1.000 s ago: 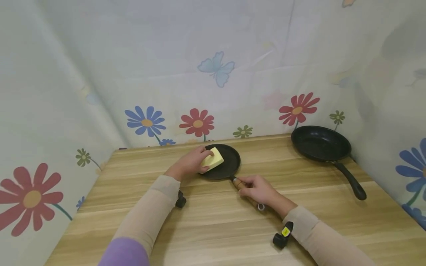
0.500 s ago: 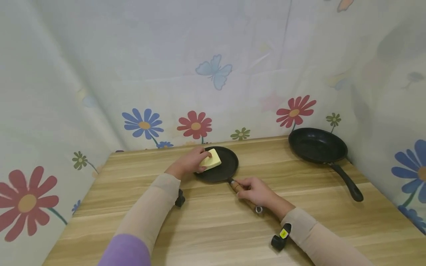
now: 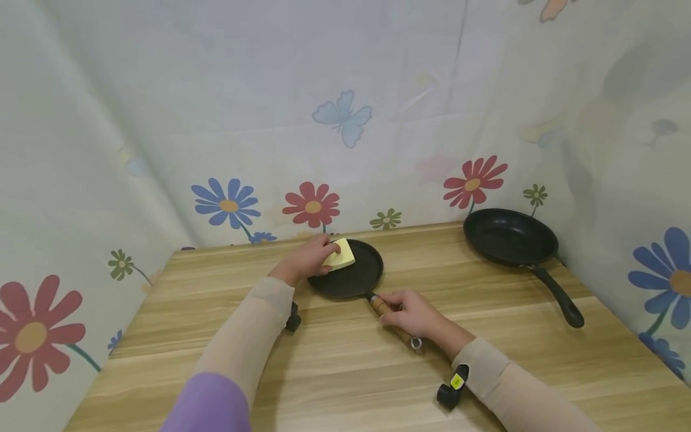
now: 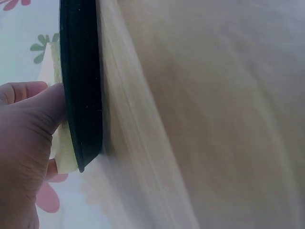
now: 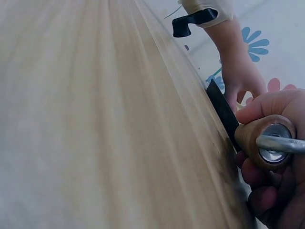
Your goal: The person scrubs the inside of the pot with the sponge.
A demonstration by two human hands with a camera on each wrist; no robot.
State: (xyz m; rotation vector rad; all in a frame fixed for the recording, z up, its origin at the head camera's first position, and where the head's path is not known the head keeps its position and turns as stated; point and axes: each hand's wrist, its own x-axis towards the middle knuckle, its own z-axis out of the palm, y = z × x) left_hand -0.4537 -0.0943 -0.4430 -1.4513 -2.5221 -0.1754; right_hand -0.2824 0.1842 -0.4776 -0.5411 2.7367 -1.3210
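A pale yellow sponge (image 3: 342, 256) lies against the inside of a small flat black pan (image 3: 360, 275). My left hand (image 3: 309, 259) grips the sponge from its left side, thumb and fingers around its edges. In the left wrist view the sponge (image 4: 66, 148) shows between the hand (image 4: 21, 138) and the dark pan (image 4: 82, 86). My right hand (image 3: 412, 312) holds the pan's wooden handle (image 3: 379, 305), its fingers curled round it. The handle's end with a metal ring (image 5: 276, 143) faces the right wrist camera, the right hand (image 5: 281, 191) wrapped about it.
A larger black frying pan (image 3: 510, 237) rests at the back right of the wooden table (image 3: 335, 372), its black handle (image 3: 558, 299) pointing toward the front right. Flower-printed cloth walls (image 3: 259, 150) stand close behind the table and at both sides.
My left hand has shifted the sponge slightly up and left within the pan. The whole head view has drifted a little. The right hand keeps its hold on the handle.
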